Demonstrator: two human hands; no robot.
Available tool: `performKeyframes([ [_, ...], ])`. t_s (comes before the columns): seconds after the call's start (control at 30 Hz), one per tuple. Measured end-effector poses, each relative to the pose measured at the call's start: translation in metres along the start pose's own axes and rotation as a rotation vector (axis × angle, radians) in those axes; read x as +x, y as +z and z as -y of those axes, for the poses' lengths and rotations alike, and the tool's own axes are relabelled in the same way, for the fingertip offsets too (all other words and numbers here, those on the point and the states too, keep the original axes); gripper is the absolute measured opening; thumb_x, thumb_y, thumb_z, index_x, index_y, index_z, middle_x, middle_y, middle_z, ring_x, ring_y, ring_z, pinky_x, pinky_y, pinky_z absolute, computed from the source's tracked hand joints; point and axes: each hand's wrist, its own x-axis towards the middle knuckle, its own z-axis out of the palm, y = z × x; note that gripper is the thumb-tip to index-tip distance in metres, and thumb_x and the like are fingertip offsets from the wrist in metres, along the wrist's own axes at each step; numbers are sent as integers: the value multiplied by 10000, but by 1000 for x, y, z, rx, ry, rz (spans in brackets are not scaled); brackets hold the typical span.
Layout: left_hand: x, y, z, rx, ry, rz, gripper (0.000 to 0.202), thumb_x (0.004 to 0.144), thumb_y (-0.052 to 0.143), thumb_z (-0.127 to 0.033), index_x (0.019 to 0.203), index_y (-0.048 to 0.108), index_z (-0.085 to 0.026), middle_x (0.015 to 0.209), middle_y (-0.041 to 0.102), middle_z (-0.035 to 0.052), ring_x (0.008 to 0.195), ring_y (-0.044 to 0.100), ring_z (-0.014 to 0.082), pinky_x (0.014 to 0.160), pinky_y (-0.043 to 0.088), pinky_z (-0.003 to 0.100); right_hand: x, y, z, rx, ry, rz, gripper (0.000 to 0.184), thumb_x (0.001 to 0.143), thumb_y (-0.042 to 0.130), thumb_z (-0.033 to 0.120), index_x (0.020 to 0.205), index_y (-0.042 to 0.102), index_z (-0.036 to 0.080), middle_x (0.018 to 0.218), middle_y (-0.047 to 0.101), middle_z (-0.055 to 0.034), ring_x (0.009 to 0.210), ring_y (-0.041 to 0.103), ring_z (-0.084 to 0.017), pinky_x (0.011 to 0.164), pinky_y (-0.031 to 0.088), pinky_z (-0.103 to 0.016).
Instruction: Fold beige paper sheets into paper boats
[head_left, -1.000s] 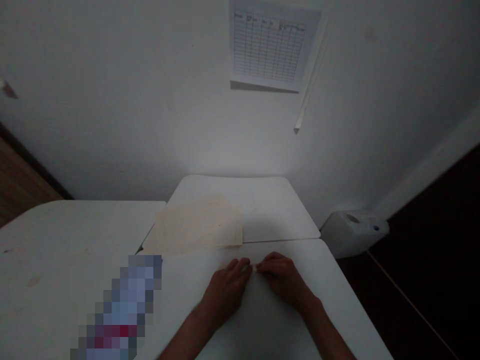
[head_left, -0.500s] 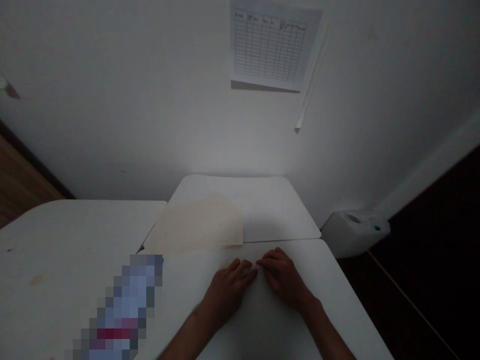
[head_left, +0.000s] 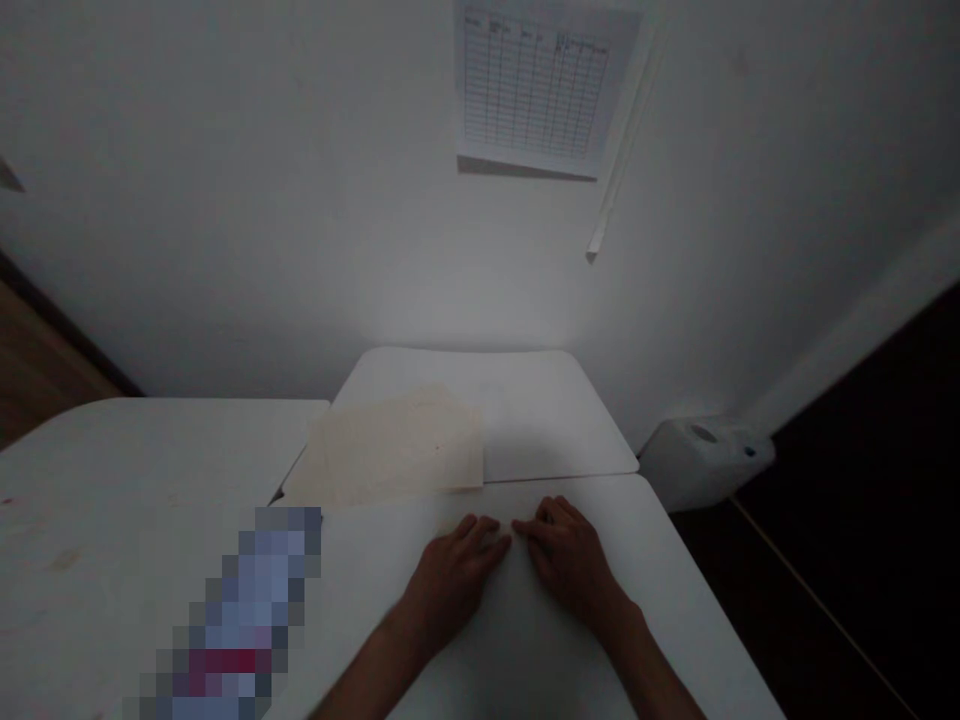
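Observation:
My left hand and my right hand rest low over the white table, their fingertips almost meeting. The left fingers curl toward the thumb in a pinch. On the right, the index finger points at the left fingertips while the other fingers bend inward. Anything between the fingertips is too small and dark to make out. Just beyond my left hand lies a flat beige sheet, across the seam between two tabletop sections.
A blurred-out blue, pixelated object lies on the left. A white plastic jerrycan stands beyond the table's right edge. On the wall hang a printed table sheet and a thin white strip.
The view has shifted very slightly. Both hands stay in nearly the same place, with only small finger movement; the right index finger looks a little straighter.

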Motion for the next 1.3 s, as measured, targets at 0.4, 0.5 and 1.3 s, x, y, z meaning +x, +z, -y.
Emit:
performKeyframes([
  [0.4, -2, -1, -1, 42, 14, -43, 379, 833, 584, -47, 1163, 605, -232, 1186, 639, 61, 1039, 581, 262, 747, 584, 379, 0, -2, -2, -39, 43, -23, 281, 836, 587, 134, 1045, 707, 278, 879, 588, -33, 890, 506, -196, 857, 391, -317],
  [0.5, -3, 1, 0, 42, 19, -70, 365, 817, 599, -42, 1133, 622, -225, 1160, 655, 55, 1022, 588, 258, 759, 586, 376, 1, 0, 1, -56, 19, -30, 251, 824, 590, 128, 1017, 706, 241, 889, 590, -42, 904, 505, -203, 859, 394, -315],
  [1.3, -1, 3, 1, -37, -70, -181, 292, 774, 545, 1, 1005, 603, -168, 1076, 651, 74, 934, 587, 240, 710, 576, 345, 4, -6, 17, -173, -122, 175, 584, 901, 444, 67, 1408, 399, 351, 1016, 529, -50, 909, 473, -193, 806, 360, -301],
])
